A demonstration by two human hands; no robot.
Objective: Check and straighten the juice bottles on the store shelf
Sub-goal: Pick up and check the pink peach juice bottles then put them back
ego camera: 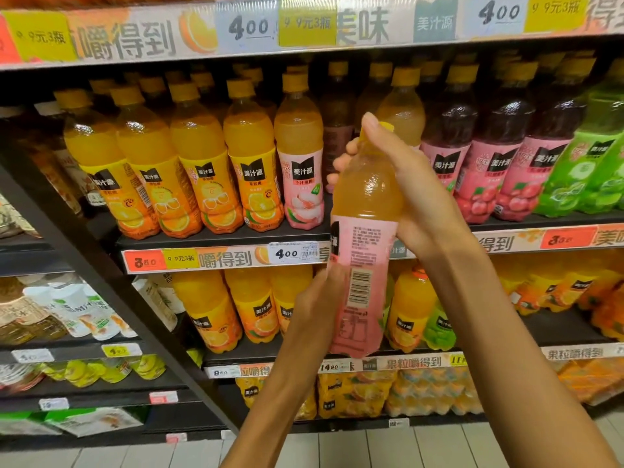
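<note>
The peach juice bottle [366,211] was off the store shelf [219,243], held centre-frame with its barcode facing the camera. The right hand [415,187] wrapped its neck and shoulder; the left hand [320,298] gripped the lower label at about 7 o'clock. A good finish would probably mean turning the front label outward, then seating it upright in the gap at 12 o'clock, beside the matching peach bottle [300,157].

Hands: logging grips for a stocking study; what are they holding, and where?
The pink-labelled juice bottle: right hand grips its upper body, left hand its lower label.
</note>
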